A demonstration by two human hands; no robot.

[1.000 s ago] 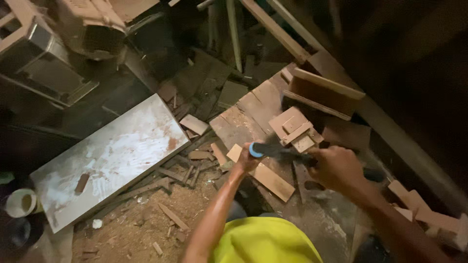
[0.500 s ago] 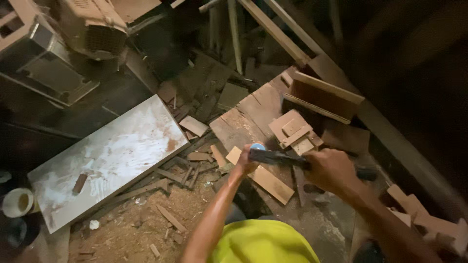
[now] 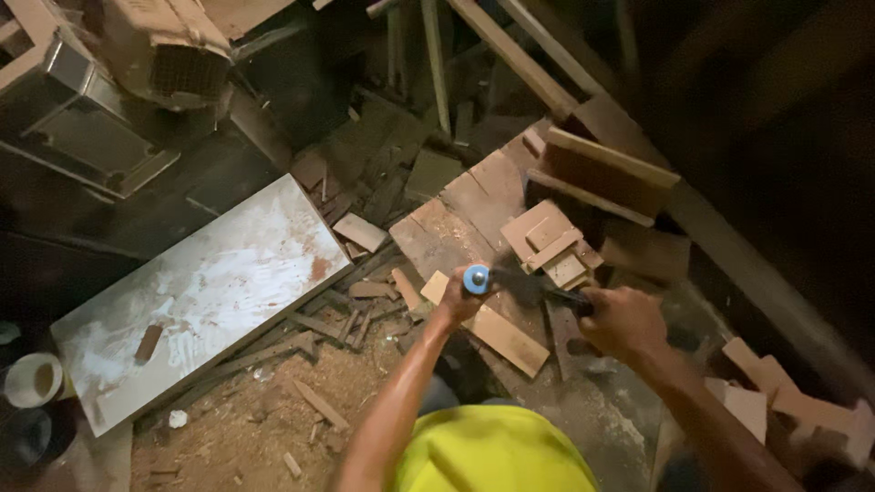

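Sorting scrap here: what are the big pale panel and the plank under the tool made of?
The pale panel looks like white-coated board or sheet metal, scuffed, with rusty-brown stains; which is unclear. The plank looks like bare, unfinished wood: tan, with sawdust around it.

A dim workshop floor is seen from above, strewn with sawdust [image 3: 219,437] and wood offcuts at six to seven o'clock. A white, stained board [image 3: 200,292] is laid flat at nine o'clock, with a pale cup-like container [image 3: 32,378] beside it at the left edge, and long timber battens [image 3: 510,55] are leaned at twelve to one o'clock. The right side, at three o'clock, is left in deep shadow, and a metal-framed cabinet [image 3: 82,128] is stood at ten o'clock.
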